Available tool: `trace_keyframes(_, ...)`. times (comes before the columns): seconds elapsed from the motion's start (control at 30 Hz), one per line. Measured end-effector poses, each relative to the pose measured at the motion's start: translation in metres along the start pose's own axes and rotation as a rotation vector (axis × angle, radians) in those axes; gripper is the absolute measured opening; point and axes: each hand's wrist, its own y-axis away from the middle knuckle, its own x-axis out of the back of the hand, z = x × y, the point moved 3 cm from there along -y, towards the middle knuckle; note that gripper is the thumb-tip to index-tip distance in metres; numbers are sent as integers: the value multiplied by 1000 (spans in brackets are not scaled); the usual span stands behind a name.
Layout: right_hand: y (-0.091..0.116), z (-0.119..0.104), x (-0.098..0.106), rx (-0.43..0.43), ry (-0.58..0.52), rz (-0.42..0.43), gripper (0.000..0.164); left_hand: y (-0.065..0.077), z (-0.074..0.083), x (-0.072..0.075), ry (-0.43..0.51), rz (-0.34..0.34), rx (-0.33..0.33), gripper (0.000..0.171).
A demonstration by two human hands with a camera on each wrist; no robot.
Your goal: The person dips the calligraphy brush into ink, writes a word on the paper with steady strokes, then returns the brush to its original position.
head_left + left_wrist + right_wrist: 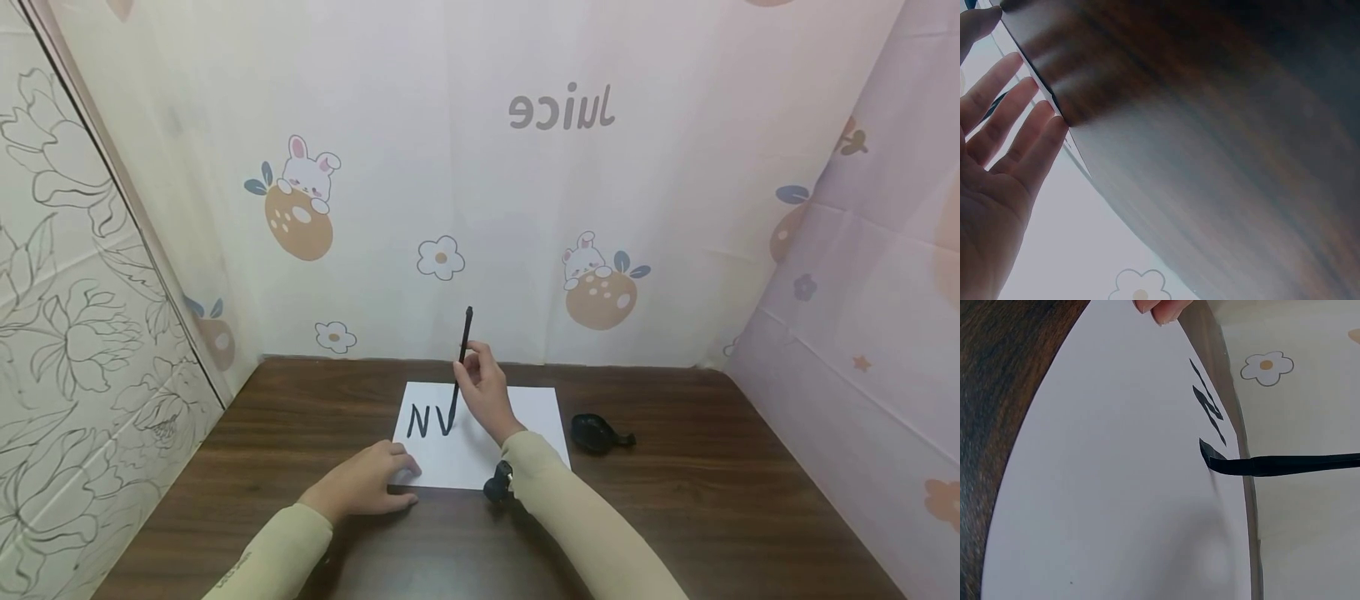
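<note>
A sheet of white paper point(442, 467) lies on the table with a black N point(417, 421) and a V-shaped stroke point(444, 419) painted near its upper left. My right hand point(486, 392) pinches a slim black brush point(462, 354), held nearly upright with its top leaning slightly right. In the right wrist view the dark tip of the brush point(1235, 466) touches the paper point(1104, 456) at the newest stroke, beside the N point(1209, 403). My left hand point(371, 479) rests at the lower left corner of the paper, its fingers spread and fairly straight.
A glossy black rounded dish-like object point(596, 434) with a narrow end sits right of the paper on the dark wood table point(675, 500). A patterned curtain point(495, 208) hangs behind the table, with more cloth at both sides.
</note>
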Motion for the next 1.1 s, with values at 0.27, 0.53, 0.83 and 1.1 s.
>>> trace_keyframes(0.27, -1, 2, 1, -4, -1, -5, 30, 0, 1, 1, 3, 0, 4, 31)
trace_keyframes(0.53, -2, 4, 1, -11, -7, 0, 32, 0, 1, 1, 2, -4, 15, 31)
trace_keyframes(0.83, -3, 6, 0, -16, 5, 10, 32, 0, -1, -2, 3, -3, 10, 31)
trace_keyframes(1.1, -4, 7, 1, -22, 14, 23, 33, 0, 0, 0, 1, -1, 2, 31)
